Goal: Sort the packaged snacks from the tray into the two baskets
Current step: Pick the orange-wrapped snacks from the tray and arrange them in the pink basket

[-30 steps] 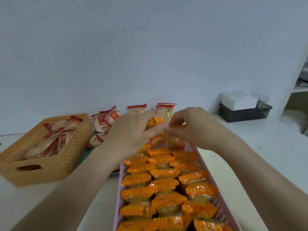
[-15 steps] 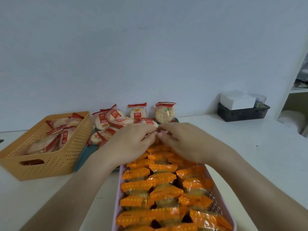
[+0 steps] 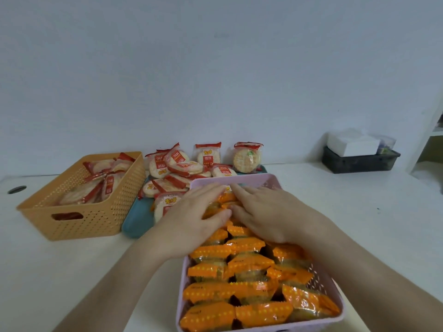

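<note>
Nearest you, at 6 o'clock, the pink basket [image 3: 335,298] is packed with rows of orange-wrapped snack packets [image 3: 251,264], nearly to its far wall.

A second ago both of your hands were raised at that far end, pinching one orange packet between the fingertips. Now they have come down and the packet is no longer lifted. It appears to lie in the back row under your fingers, though I cannot pick it out from its neighbours. I judge this placement all but done, and the pink basket has little room left.

Your left hand [image 3: 191,219] lies flat with the fingers straight, pressing down on the back-row packets. Your right hand [image 3: 271,216] does the same just beside it, with the fingertips of both almost meeting. Neither hand grips anything.

Beyond the left hand, at 11 o'clock, the teal tray [image 3: 134,226] carries a loose heap of red-and-white rice cracker packets [image 3: 167,164], some propped against the wall. At 9 o'clock the orange basket [image 3: 96,221] holds more of the same kind, so the tray's remainder likely belongs there.

Far off at 2 o'clock, a black bin [image 3: 359,164] holds a white box [image 3: 352,144].
</note>
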